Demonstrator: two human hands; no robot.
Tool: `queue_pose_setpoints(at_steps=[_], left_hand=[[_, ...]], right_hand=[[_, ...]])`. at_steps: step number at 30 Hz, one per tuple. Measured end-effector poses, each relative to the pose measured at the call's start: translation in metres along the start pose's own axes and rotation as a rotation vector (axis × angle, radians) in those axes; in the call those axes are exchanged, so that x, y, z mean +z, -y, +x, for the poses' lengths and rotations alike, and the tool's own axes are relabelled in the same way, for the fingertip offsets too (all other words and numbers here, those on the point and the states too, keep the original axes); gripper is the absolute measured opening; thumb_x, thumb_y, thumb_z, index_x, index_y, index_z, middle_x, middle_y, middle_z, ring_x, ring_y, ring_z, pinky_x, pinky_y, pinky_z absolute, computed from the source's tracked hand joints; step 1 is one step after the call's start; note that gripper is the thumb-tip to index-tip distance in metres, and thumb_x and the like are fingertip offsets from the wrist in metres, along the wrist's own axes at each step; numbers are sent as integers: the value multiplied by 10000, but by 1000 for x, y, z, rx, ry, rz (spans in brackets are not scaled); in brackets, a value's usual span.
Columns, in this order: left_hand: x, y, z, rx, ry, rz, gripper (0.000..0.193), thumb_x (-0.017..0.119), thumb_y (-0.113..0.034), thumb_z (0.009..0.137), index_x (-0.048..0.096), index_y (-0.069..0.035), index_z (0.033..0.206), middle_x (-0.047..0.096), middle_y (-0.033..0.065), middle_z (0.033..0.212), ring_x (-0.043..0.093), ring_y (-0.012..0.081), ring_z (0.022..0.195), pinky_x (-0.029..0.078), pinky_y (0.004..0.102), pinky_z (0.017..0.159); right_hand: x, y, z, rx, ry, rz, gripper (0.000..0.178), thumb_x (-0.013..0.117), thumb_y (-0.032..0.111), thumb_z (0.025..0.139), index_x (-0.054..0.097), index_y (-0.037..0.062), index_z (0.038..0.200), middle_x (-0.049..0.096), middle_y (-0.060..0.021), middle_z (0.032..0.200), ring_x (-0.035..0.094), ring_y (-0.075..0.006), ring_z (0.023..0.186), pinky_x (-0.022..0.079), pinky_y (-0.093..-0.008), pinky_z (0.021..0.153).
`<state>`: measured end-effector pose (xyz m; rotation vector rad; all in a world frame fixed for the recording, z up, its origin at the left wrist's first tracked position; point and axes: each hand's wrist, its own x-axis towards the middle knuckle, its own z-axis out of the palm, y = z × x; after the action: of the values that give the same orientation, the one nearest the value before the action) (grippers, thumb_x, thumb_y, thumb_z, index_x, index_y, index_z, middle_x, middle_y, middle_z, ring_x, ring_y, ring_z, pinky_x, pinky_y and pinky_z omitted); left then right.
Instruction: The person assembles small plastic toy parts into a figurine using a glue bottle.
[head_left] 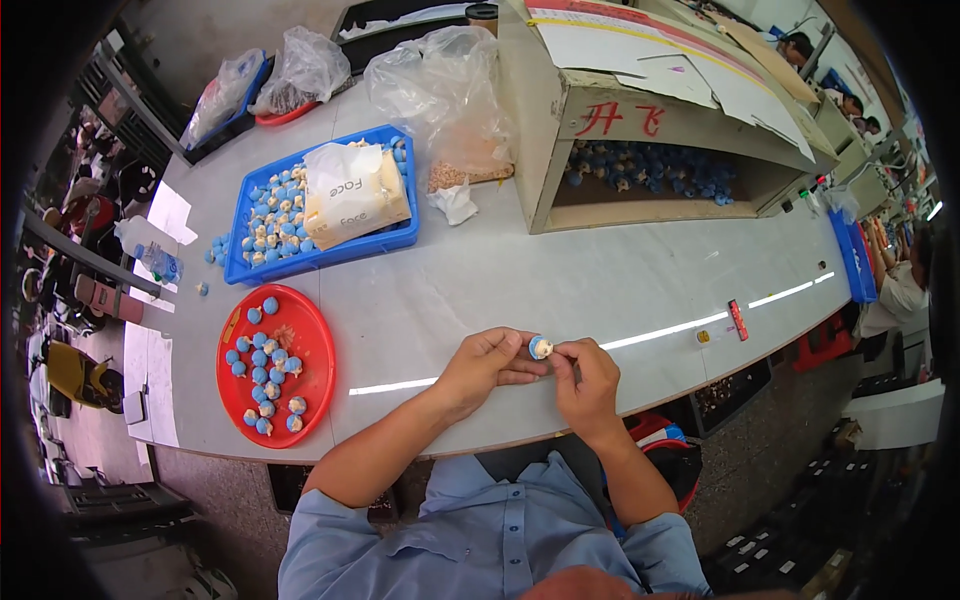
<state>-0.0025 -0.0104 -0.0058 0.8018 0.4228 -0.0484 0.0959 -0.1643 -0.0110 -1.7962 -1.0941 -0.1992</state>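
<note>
A small round blue-and-cream figurine head [541, 347] is held over the near part of the table, between my two hands. My left hand [489, 368] has its thumb and fingers around the piece's left side. From the right, my right hand [587, 378] pinches the cream edge with thumb and forefinger; whether a smaller part sits between those fingertips is too small to tell. To the left lies a round red tray [318, 345] with several similar blue-and-cream heads [262, 358] loosely grouped on it.
Behind the red tray, a blue crate [405, 238] holds many such heads and a printed packet [352, 200]. A clear plastic bag [440, 95] and crumpled tissue [454, 204] lie beside it. An open-fronted box [545, 150] contains more blue pieces. A red stick-like object [738, 320] lies right.
</note>
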Motion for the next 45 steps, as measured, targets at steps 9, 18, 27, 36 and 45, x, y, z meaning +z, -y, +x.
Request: queue_pose_setpoints(at_steps=[9,18,27,36,45], left_hand=[[-5,3,5,-52,190,-82,338,522,-240,998,550,18,1215,647,115,1093,655,178,982,558,284,847],[-23,4,9,-39,166,-173,325,559,-162,974,516,29,1234,618,108,1114,648,215,1008,566,304,871],[-21,0,12,-33,118,-208,340,546,-158,980,525,38,1257,626,115,1119,643,209,1018,559,281,872],[-22,-2,15,-10,106,-172,331,566,-145,971,537,20,1256,626,93,1146,635,181,1041,548,234,838],[-26,-7,13,9,94,-182,298,582,-125,954,558,20,1214,622,151,1175,660,184,972,581,232,775]], right_hand=[[-2,-7,2,19,-5,140,77,670,30,827,614,29,880,609,-96,739,558,-258,600,431,-351,565],[-27,-41,55,162,-131,-65,144,635,33,833,631,37,976,618,-119,789,600,-276,644,476,-377,619],[-47,-165,187,405,-242,-804,168,619,104,825,647,39,977,636,-142,939,606,-331,971,495,-424,769],[-50,-171,187,432,-80,-909,143,651,153,804,696,38,875,683,-137,908,631,-298,949,493,-391,778],[-45,-37,61,477,491,54,148,645,135,851,604,-5,878,640,-127,757,612,-226,689,483,-322,661]])
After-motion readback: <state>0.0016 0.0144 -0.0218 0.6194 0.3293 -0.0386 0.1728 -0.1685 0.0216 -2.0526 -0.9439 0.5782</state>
